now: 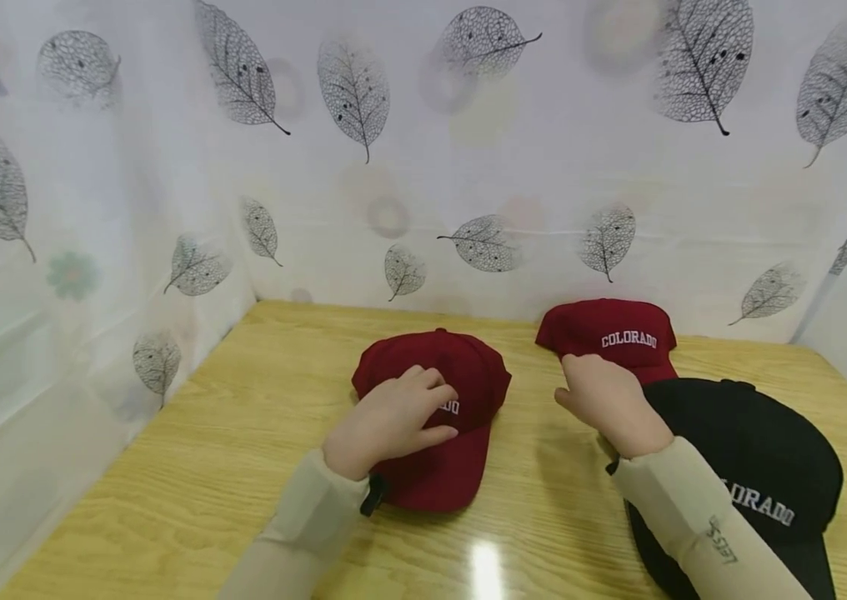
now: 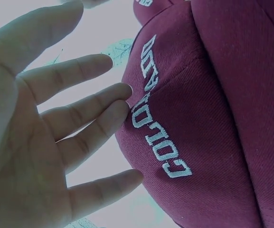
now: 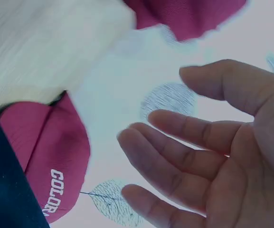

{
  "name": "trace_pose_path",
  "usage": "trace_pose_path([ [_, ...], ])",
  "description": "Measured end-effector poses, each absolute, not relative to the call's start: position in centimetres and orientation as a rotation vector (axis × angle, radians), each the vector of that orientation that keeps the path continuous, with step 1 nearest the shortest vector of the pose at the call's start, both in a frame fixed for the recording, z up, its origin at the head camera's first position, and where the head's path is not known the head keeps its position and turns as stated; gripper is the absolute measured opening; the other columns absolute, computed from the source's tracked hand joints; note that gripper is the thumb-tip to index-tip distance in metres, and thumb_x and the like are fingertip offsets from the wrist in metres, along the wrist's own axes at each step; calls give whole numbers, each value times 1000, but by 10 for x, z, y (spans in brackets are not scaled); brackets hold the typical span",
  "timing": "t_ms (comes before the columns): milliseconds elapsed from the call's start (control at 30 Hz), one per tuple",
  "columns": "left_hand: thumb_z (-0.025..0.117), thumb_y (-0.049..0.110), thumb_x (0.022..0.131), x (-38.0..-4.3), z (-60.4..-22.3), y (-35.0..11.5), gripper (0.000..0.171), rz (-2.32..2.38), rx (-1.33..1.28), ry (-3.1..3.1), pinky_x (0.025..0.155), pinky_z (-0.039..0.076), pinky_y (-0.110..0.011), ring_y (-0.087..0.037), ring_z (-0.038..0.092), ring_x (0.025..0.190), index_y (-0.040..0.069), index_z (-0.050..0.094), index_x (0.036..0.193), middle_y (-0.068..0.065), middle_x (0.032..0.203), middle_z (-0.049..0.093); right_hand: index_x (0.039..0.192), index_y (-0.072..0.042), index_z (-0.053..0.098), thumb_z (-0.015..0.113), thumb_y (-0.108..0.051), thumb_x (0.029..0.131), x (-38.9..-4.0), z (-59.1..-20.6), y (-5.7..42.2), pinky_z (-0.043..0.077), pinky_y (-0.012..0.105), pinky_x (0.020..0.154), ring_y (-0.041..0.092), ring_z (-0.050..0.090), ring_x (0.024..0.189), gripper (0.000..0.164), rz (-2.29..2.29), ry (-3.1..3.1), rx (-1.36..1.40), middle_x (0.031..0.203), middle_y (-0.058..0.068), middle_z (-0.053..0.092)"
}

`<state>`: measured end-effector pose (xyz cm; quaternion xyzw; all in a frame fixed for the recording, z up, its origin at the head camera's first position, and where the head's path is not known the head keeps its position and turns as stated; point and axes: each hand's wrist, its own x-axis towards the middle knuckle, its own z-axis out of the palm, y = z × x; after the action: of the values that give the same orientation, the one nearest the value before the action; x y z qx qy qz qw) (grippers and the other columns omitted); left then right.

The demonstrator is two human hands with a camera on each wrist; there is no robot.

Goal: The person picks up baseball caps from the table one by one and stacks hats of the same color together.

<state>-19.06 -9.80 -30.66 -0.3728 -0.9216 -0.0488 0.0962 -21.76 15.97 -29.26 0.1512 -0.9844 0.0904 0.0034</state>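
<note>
A dark red cap with white lettering sits on the left middle of the table, brim toward me. My left hand is over its front, partly covering the letters. In the left wrist view the fingers of that hand are spread, their tips right at the cap's lettering. To the right, my right hand is raised between a second red cap marked COLORADO and a black cap. The right wrist view shows this hand with loosely bent fingers and nothing in it.
The caps rest on a light wood table. A pale curtain printed with leaves hangs behind the table and along its left side. The black cap, at the near right, overlaps the back red cap's brim in the head view.
</note>
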Motion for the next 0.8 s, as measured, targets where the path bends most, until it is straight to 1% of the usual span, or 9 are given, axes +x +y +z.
trace_pose_path([
  [167, 62, 37, 80, -191, -305, -97, 28, -131, -1100, -2744, 65, 43, -24, -15, 46, 85, 15, 61, 98, 2, 93, 52, 59, -7, 50, 61, -4, 75, -240, -304, 157, 37, 36, 41, 17, 44, 51, 19, 127, -3117, 409, 56, 4, 48],
  [267, 62, 37, 80, -190, -305, -97, 28, -131, -1095, -2750, 66, 43, -24, -15, 47, 86, 15, 61, 98, 2, 93, 52, 62, -4, 55, 59, -1, 76, -251, -315, 158, 42, 44, 45, 23, 50, 54, 15, 22, -3115, 352, 61, 9, 53],
  [333, 62, 37, 80, -190, -305, -97, 28, -132, -1095, -2755, 66, 43, -24, -15, 47, 86, 15, 60, 98, 2, 93, 52, 69, 0, 59, 55, 1, 79, -256, -323, 159, 44, 49, 51, 30, 53, 59, 11, -29, -3132, 307, 68, 15, 56],
  [367, 62, 37, 80, -190, -306, -97, 28, -131, -1095, -2755, 66, 43, -24, -15, 47, 86, 15, 60, 98, 2, 93, 52, 73, 2, 60, 52, 2, 80, -257, -327, 158, 44, 52, 55, 34, 54, 62, 11, -50, -3147, 280, 71, 19, 57],
  [500, 62, 38, 80, -189, -306, -97, 28, -128, -1099, -2743, 66, 43, -23, -15, 46, 86, 15, 61, 97, 2, 93, 52, 90, 12, 60, 45, 1, 85, -260, -342, 155, 41, 61, 67, 47, 52, 77, 19, -123, -3214, 167, 86, 32, 55],
  [600, 62, 39, 81, -190, -306, -97, 28, -124, -1100, -2734, 66, 43, -23, -14, 46, 86, 16, 61, 97, 2, 93, 51, 98, 17, 56, 42, -1, 87, -262, -351, 153, 39, 62, 72, 51, 48, 84, 26, -232, -3227, 90, 94, 38, 51],
  [700, 61, 39, 81, -190, -306, -97, 27, -112, -1087, -2724, 67, 42, -24, -15, 45, 88, 17, 61, 96, 2, 96, 51, 102, 21, 51, 38, -2, 89, -264, -356, 152, 38, 61, 75, 54, 45, 89, 30, -331, -3224, 22, 99, 42, 46],
  [800, 61, 39, 81, -190, -306, -98, 26, -106, -1067, -2711, 71, 42, -27, -16, 45, 94, 18, 61, 96, 1, 103, 51, 111, 24, 41, 36, -4, 90, -265, -356, 151, 36, 61, 79, 57, 41, 93, 37, -337, -3247, -81, 103, 46, 39],
])
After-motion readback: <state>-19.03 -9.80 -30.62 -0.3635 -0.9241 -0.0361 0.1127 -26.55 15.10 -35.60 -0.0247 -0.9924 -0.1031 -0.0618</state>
